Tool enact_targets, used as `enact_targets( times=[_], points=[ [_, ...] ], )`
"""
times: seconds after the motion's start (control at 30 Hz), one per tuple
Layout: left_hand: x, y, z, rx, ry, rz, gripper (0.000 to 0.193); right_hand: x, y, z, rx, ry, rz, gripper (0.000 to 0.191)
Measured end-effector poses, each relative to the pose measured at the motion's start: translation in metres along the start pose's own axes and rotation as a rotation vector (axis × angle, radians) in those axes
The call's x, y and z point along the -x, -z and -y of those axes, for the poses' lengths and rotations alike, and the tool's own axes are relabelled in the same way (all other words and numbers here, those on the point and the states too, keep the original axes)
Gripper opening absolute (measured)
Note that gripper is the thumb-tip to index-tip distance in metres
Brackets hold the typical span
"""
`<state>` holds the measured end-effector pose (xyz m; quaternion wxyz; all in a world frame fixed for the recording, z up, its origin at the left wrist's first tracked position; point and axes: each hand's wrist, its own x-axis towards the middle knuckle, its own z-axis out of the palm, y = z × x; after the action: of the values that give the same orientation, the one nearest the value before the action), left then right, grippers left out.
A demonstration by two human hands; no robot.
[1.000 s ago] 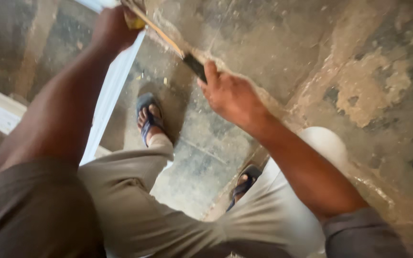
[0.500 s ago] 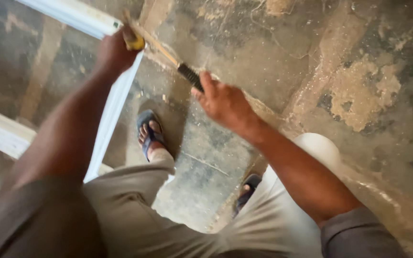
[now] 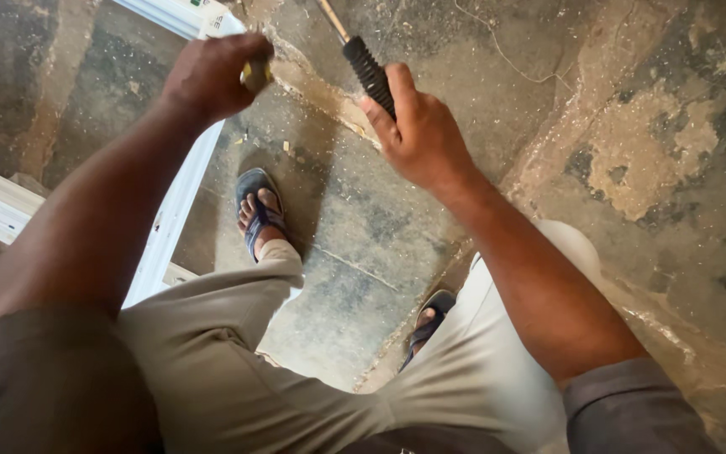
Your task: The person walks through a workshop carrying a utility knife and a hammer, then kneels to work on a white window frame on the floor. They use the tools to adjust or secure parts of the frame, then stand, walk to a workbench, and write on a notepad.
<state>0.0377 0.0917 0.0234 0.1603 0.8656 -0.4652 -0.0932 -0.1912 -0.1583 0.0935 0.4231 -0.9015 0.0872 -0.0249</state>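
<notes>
Far left: white plastic window-frame bars [image 3: 170, 214], smooth and ribbed, lying flat across stained grey concrete floor [image 3: 363, 244]; a second white bar meeting them at the top edge. Left hand [image 3: 212, 74] closed in a fist round a small yellowish rounded piece [image 3: 255, 74], only a sliver showing between thumb and fingers, just beside the frame's corner; kind of object impossible to tell. Below, blue strapped sandal [image 3: 258, 210] on one foot, planted next to the frame bar; khaki trousers [image 3: 296, 361], soft and creased, filling the lower middle. Centre: right hand [image 3: 418, 134] wrapped round the black ribbed rubber grip [image 3: 369, 74] of a long thin tool, pale wooden or metal shaft [image 3: 329, 17] running up out of view, working end not visible. Second sandal [image 3: 430, 315] half hidden under the right forearm. Far right: floor rough, patchy, with flaking tan plaster stains [image 3: 640, 168] and a raised cement ridge.

Likely risks: tool slipping off line and scarring or cracking the smooth plastic bar, given the awkward stooped reach; open toes close beneath both hands, exposed to a dropped tool; gritty, uneven floor letting the frame skid under pressure.
</notes>
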Motion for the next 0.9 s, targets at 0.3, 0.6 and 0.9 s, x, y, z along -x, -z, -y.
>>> enact_targets(
  times=[0.3, 0.6, 0.9],
  points=[
    [-0.007, 0.006, 0.011, 0.15, 0.223, -0.239, 0.035, 0.003, 0.003, -0.005, -0.018, 0.103, -0.05, 0.031],
    [-0.001, 0.005, 0.008, 0.21, 0.272, -0.195, 0.034, 0.003, 0.003, -0.006, -0.019, -0.002, 0.066, 0.031],
    [0.003, 0.001, -0.001, 0.098, 0.159, -0.108, 0.033, 0.004, 0.004, -0.01, -0.01, 0.004, 0.089, 0.031]
  ],
)
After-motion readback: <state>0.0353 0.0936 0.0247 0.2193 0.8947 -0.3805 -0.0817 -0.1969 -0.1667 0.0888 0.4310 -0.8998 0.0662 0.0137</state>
